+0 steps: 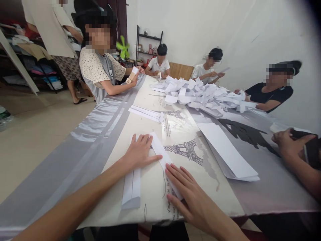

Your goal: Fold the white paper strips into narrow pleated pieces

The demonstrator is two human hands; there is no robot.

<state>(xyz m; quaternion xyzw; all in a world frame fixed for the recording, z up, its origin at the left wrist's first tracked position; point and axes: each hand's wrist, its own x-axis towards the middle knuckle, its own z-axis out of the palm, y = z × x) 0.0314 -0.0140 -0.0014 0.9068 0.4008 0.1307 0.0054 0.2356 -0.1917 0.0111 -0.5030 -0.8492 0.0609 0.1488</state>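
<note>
A narrow folded paper strip [157, 147] lies slantwise on the tablecloth under both hands. My left hand [140, 150] is flat with its fingers spread, its thumb and fingertips pressing the strip's far end. Stretched out along the near part of the strip, my right hand [184, 189] covers its lower end. Beneath my left wrist is another folded paper piece [131, 189], creased lengthwise, with a folded flap at its near end. To the right rests a stack of white paper sheets [228, 152].
A large heap of folded paper [200, 95] covers the table's far right. More strips [145, 113] lie ahead on the Eiffel Tower tablecloth [117, 157]. Several people sit around the table; one at left holds a small wooden block [130, 77]. A co-worker's hand [288, 144] is at right.
</note>
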